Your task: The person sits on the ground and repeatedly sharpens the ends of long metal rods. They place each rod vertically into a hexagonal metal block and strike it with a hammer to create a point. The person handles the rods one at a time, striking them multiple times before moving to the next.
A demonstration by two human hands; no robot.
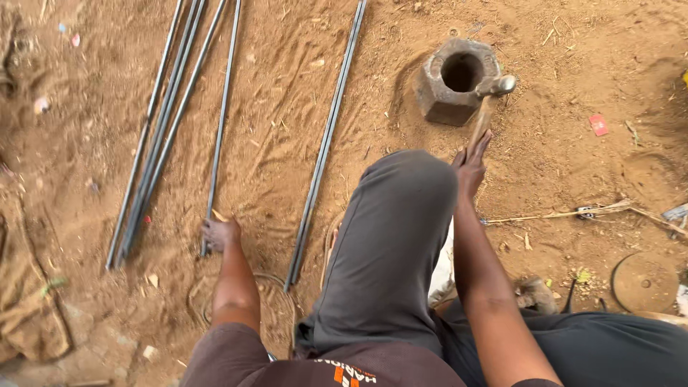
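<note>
a small red wrapper scrap (598,125) lies on the sand, right of the hexagonal metal block (456,80).

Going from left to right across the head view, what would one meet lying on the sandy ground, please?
Bundle of steel rods → single rod gripped at its near end by the left hand → pair of rods → heavy metal block with a round hole → hammer in the right hand → red scrap → round metal disc.

outdoor metalwork yard | sandy ground (559,57) | steel rods (161,129) | hammer (494,87)
</note>
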